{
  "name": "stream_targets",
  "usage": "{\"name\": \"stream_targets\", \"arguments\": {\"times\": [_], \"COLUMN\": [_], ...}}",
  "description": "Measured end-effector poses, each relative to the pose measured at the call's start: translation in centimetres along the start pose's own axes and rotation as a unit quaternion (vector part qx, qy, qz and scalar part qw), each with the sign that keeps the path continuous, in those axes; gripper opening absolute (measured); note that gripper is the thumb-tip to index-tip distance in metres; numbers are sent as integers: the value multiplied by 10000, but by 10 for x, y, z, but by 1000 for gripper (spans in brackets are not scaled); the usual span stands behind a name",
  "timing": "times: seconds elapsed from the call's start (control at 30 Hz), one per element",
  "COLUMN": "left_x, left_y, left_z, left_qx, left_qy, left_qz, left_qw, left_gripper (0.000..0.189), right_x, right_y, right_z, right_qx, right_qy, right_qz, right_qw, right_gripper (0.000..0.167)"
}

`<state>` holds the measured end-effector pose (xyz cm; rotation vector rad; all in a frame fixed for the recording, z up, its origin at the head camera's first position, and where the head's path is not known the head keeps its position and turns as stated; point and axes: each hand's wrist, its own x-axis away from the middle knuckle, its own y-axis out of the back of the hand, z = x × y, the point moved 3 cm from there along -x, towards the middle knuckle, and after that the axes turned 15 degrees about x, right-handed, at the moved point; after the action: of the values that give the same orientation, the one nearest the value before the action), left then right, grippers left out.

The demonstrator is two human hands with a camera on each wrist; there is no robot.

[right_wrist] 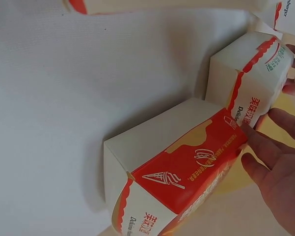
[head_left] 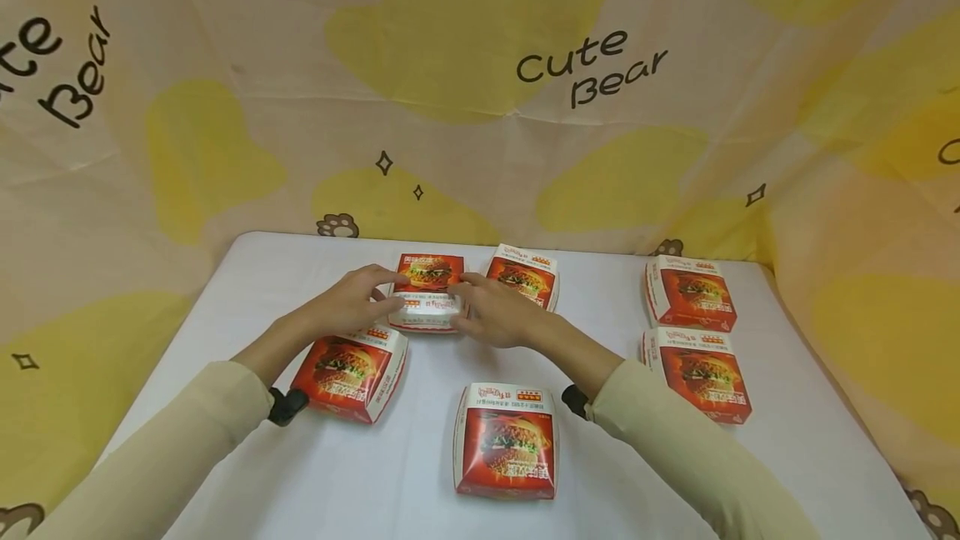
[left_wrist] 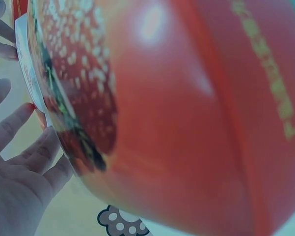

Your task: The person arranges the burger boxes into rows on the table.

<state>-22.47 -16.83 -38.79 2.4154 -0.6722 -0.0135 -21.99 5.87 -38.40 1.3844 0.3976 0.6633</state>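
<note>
A red-and-white burger box (head_left: 429,275) with a burger picture lies at the back of the white table, between both hands. My left hand (head_left: 358,300) is at its left side, with extended fingers overlapping its edge. From the right, my right hand (head_left: 498,307) reaches to the box's other side, fingers spread. In the right wrist view, the fingertips of the right hand (right_wrist: 284,169) are right at that box (right_wrist: 250,81). The left hand (left_wrist: 27,172) shows loosely spread fingers in the left wrist view, partly hidden behind a nearer box (left_wrist: 157,108).
Another burger box (head_left: 525,277) stands close behind the right hand, and one (head_left: 352,373) lies below the left wrist. One box (head_left: 507,444) sits at the front middle. Two more, a rear box (head_left: 690,294) and a nearer box (head_left: 701,373), are at the right. A patterned cloth (head_left: 450,65) hangs behind.
</note>
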Motion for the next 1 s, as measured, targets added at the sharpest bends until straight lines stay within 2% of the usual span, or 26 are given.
{"name": "stream_targets", "arguments": {"times": [0.67, 0.83, 1.0], "left_x": [1, 5, 16], "left_y": [1, 6, 14], "left_z": [2, 3, 6], "left_qx": [65, 63, 131], "left_qy": [-128, -91, -217], "left_qz": [-9, -151, -232], "left_qw": [9999, 9998, 9994], "left_gripper": [48, 48, 49], "right_x": [0, 2, 6], "right_y": [2, 4, 9], "right_z": [1, 0, 0], "right_qx": [220, 248, 265], "right_qy": [4, -86, -23], "right_qz": [74, -48, -358], "right_qw": [9997, 9996, 9990], "right_gripper": [56, 58, 55]}}
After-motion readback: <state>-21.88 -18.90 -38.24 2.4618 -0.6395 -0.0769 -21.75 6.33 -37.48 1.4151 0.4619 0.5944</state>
